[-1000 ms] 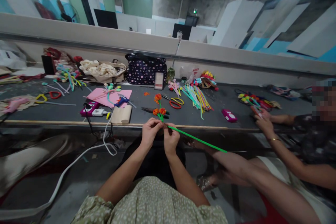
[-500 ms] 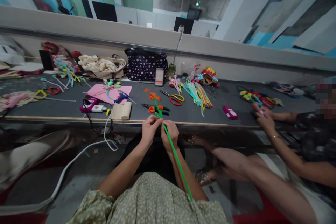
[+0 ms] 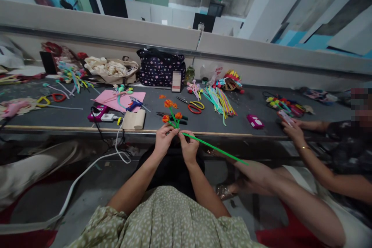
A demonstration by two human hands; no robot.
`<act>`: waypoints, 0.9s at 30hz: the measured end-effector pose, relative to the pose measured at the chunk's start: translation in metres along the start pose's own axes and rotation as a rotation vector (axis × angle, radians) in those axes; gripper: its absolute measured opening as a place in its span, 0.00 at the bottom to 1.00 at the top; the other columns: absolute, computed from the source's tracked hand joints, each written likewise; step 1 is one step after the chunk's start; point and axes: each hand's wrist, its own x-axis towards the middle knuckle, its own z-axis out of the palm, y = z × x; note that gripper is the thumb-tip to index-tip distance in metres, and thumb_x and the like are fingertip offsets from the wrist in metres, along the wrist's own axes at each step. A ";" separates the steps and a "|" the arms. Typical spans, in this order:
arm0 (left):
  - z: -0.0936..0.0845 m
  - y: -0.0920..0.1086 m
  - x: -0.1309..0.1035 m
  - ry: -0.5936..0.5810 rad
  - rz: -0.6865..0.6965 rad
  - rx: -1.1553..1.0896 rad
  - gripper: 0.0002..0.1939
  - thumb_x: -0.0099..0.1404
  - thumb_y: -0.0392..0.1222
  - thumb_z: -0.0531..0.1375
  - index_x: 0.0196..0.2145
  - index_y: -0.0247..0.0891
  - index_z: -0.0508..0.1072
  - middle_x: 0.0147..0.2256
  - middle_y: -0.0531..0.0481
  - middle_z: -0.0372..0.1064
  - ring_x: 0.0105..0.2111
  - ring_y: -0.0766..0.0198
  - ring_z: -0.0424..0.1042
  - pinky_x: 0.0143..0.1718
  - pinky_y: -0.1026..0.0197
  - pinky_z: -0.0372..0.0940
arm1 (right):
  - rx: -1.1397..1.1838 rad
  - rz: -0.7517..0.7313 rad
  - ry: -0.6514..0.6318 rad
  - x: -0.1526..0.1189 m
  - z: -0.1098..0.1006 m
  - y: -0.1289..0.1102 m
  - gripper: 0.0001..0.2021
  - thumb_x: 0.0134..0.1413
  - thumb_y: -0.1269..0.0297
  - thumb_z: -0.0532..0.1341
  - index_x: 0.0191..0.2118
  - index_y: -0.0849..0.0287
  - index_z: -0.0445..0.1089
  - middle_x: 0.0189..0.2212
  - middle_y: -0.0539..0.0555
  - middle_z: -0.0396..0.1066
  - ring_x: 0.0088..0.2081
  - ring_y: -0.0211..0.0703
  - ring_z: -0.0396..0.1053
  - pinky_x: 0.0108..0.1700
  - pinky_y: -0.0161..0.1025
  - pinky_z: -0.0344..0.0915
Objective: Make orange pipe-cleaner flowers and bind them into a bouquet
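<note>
My left hand point(image 3: 163, 139) pinches the lower end of a small pipe-cleaner flower sprig point(image 3: 174, 115) with orange heads on green stems. Close beside it, my right hand point(image 3: 188, 145) has finger and thumb shut on a long green pipe cleaner point(image 3: 216, 147), whose free length slants out to the lower right. Both sets of fingertips meet where the stems join, just in front of the table edge. Behind the flowers lie dark-handled pliers point(image 3: 183, 122), partly hidden. Red-and-yellow-handled scissors point(image 3: 194, 106) rest farther back.
Bundled coloured pipe cleaners point(image 3: 219, 102) lie right of the scissors. A purple box point(image 3: 255, 121) is farther right. Left are a glue gun point(image 3: 134, 104), pink paper point(image 3: 109, 99) and a white cable point(image 3: 77, 181). A person at right holds a phone point(image 3: 286, 117).
The long green pipe cleaner has swung from pointing down along my right forearm to slanting out rightward. My hands stay together at the stems. The view has tilted slightly.
</note>
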 end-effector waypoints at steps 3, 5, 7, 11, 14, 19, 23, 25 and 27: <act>-0.002 0.001 0.002 -0.016 -0.025 -0.015 0.11 0.54 0.47 0.65 0.21 0.37 0.76 0.26 0.50 0.65 0.32 0.62 0.63 0.38 0.62 0.60 | 0.150 0.125 0.002 0.002 0.003 0.001 0.09 0.50 0.59 0.64 0.31 0.61 0.73 0.29 0.52 0.73 0.31 0.40 0.69 0.38 0.37 0.67; -0.004 0.001 0.003 -0.026 -0.054 -0.049 0.11 0.53 0.47 0.66 0.21 0.36 0.76 0.27 0.50 0.65 0.32 0.62 0.64 0.38 0.62 0.60 | 0.273 0.205 0.006 0.003 0.005 0.002 0.10 0.47 0.59 0.65 0.31 0.61 0.74 0.27 0.51 0.74 0.29 0.39 0.69 0.36 0.37 0.67; -0.006 0.000 0.004 -0.046 -0.086 -0.085 0.11 0.52 0.47 0.67 0.22 0.36 0.77 0.27 0.49 0.66 0.32 0.63 0.64 0.35 0.63 0.61 | 0.385 0.278 0.013 0.003 0.008 0.003 0.10 0.44 0.59 0.67 0.31 0.61 0.74 0.26 0.51 0.74 0.28 0.39 0.70 0.35 0.37 0.68; -0.011 -0.002 0.005 -0.108 -0.146 -0.141 0.11 0.51 0.47 0.67 0.22 0.35 0.77 0.27 0.50 0.64 0.27 0.66 0.64 0.27 0.64 0.61 | 0.535 0.401 -0.023 0.004 0.010 0.000 0.10 0.40 0.61 0.69 0.29 0.61 0.73 0.27 0.51 0.75 0.25 0.39 0.70 0.32 0.38 0.70; -0.015 -0.001 0.007 -0.145 -0.166 -0.176 0.12 0.50 0.47 0.68 0.22 0.34 0.77 0.26 0.50 0.63 0.26 0.67 0.63 0.24 0.64 0.61 | 0.604 0.462 -0.098 0.004 0.009 -0.005 0.10 0.40 0.63 0.69 0.30 0.62 0.73 0.27 0.51 0.75 0.23 0.37 0.69 0.29 0.37 0.70; -0.017 0.001 0.008 -0.192 -0.168 -0.170 0.11 0.50 0.46 0.68 0.21 0.34 0.77 0.25 0.49 0.63 0.26 0.66 0.64 0.25 0.64 0.63 | 0.650 0.452 -0.112 0.001 0.012 -0.005 0.09 0.41 0.64 0.68 0.31 0.60 0.72 0.26 0.50 0.74 0.23 0.37 0.69 0.28 0.36 0.69; -0.011 -0.001 0.006 -0.152 -0.220 -0.258 0.12 0.49 0.46 0.69 0.22 0.34 0.75 0.26 0.51 0.64 0.25 0.68 0.64 0.25 0.65 0.62 | 0.588 0.382 0.026 0.000 0.016 -0.002 0.11 0.42 0.62 0.69 0.31 0.61 0.71 0.28 0.51 0.75 0.24 0.36 0.69 0.30 0.36 0.69; -0.009 -0.004 0.004 -0.115 -0.223 -0.288 0.12 0.51 0.47 0.68 0.25 0.34 0.75 0.27 0.50 0.66 0.27 0.68 0.65 0.29 0.65 0.63 | 0.538 0.321 0.063 0.000 0.017 -0.002 0.10 0.44 0.62 0.68 0.32 0.62 0.71 0.27 0.51 0.74 0.25 0.36 0.70 0.32 0.36 0.69; -0.008 -0.006 0.002 -0.091 -0.229 -0.289 0.12 0.52 0.47 0.67 0.29 0.34 0.76 0.28 0.50 0.69 0.28 0.67 0.66 0.33 0.64 0.63 | 0.488 0.257 0.089 0.000 0.016 -0.001 0.09 0.47 0.62 0.66 0.32 0.62 0.71 0.26 0.50 0.73 0.26 0.36 0.70 0.34 0.36 0.68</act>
